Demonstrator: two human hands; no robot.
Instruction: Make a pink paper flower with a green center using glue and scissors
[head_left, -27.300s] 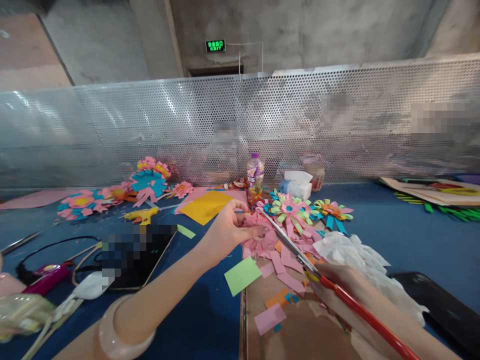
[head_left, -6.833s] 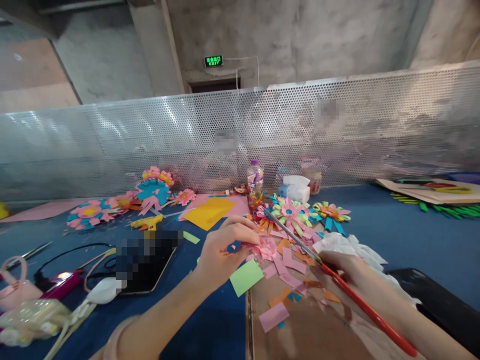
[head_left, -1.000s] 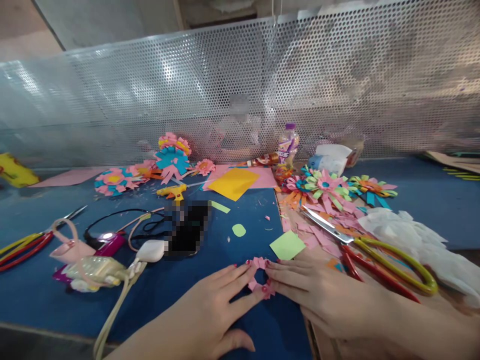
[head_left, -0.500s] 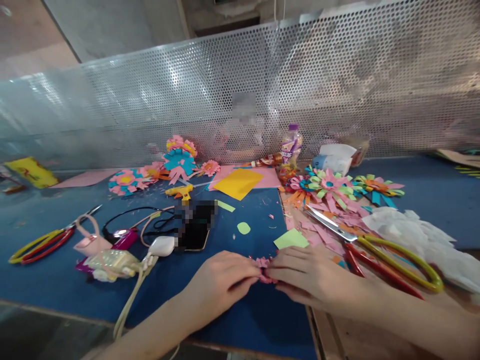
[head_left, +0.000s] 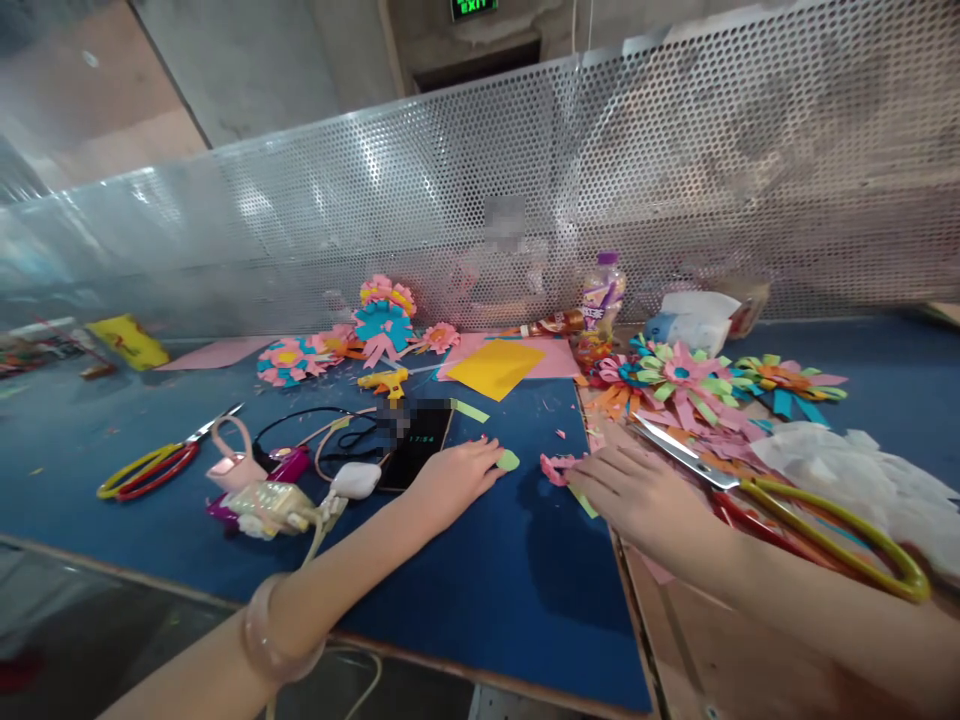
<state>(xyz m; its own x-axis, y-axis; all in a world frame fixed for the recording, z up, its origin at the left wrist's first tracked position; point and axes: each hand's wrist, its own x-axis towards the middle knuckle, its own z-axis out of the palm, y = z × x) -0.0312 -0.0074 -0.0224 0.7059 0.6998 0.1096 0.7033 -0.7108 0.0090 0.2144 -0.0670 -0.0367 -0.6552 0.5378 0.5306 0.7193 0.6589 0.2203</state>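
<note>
My left hand (head_left: 459, 482) is stretched over the blue tabletop, its fingertips at the edge of a small light green paper circle (head_left: 509, 460) lying there. Whether the fingers grip the circle is hard to see. In my right hand (head_left: 637, 487), thumb and fingers pinch a crumpled pink paper strip (head_left: 555, 468) just above the table. Part of a light green paper square (head_left: 583, 502) shows under that hand. Beyond my right hand lie large scissors (head_left: 690, 458) with red and yellow handles. A black phone (head_left: 412, 450) is partly behind my left hand.
Finished paper flowers (head_left: 679, 370) and pink scraps lie at the right, near white tissue (head_left: 847, 480). A yellow glue gun (head_left: 386, 382), orange paper (head_left: 496, 368) and a bottle (head_left: 602, 290) stand farther back. Cables, a white charger (head_left: 356, 481) and other scissors (head_left: 161, 465) are left.
My hands have parted. The left has left the pink paper and reached forward to the green circle; the right has moved right and forward, carrying the pink paper. The view has shifted left.
</note>
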